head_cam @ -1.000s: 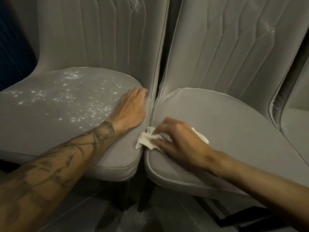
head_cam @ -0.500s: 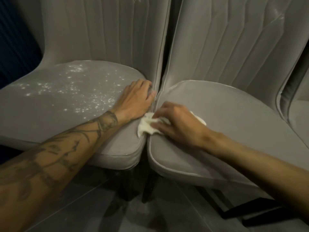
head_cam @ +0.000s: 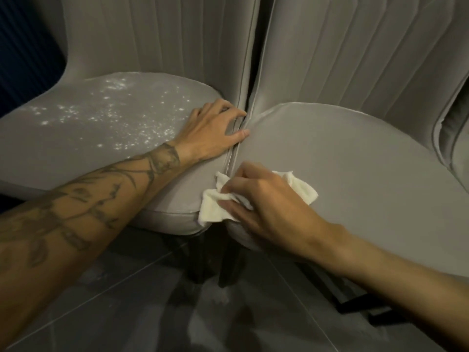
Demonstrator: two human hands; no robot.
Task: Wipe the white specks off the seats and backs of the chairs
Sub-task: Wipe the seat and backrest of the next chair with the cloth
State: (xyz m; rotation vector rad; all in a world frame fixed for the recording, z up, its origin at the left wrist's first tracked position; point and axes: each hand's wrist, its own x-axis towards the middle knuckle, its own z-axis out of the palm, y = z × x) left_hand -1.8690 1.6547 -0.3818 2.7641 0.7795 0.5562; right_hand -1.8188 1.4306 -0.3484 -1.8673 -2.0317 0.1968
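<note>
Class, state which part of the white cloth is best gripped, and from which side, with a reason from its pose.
Grip the white cloth at its bunched middle, from above, where the right hand now holds it. It lies crumpled across the gap between the seats, loose corners sticking out either side, so a middle hold likely keeps it gathered.

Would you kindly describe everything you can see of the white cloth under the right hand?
The small white cloth looks like soft, thin fabric, crumpled rather than spread flat. It lies at the front of the narrow gap between two grey upholstered chair seats, mostly on the right seat, its left end bunched against the edge of the left seat. The right hand covers its middle and grips it, so only that left bunch and a flap on the right show.
</note>
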